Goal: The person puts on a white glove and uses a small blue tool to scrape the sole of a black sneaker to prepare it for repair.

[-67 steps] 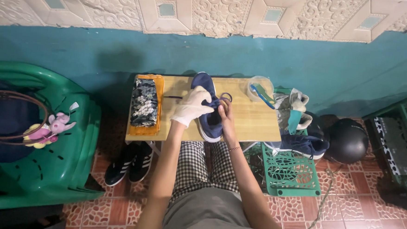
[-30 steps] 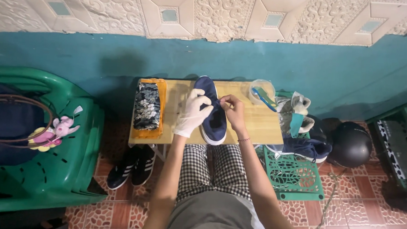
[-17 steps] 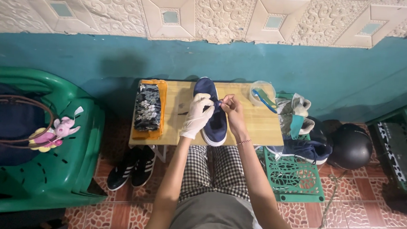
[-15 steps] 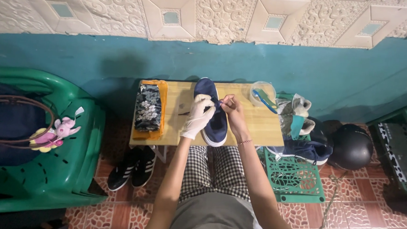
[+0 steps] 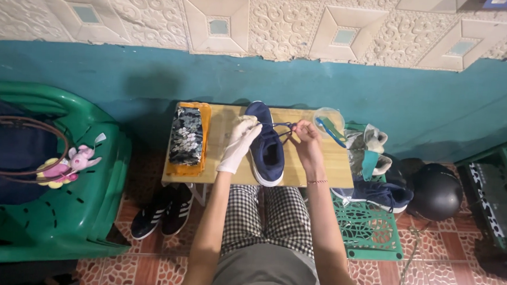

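Navy shoe [image 5: 266, 149] lies mid-surface [image 5: 224, 158], long axis running far edge to near, between the hands: gloved left hand [image 5: 241, 142] touching its side, bare right hand [image 5: 307, 140] pinching the lace [image 5: 284, 128]

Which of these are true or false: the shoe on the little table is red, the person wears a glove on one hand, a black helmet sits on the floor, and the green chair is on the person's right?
1. The shoe on the wooden table is red. False: it is dark blue with a white sole.
2. The left hand wears a whitish glove. True; the right hand is bare and pinches the lace.
3. A black helmet sits on the floor. True, to the right of the table.
4. The green chair is on the person's right. False: it stands on the left.
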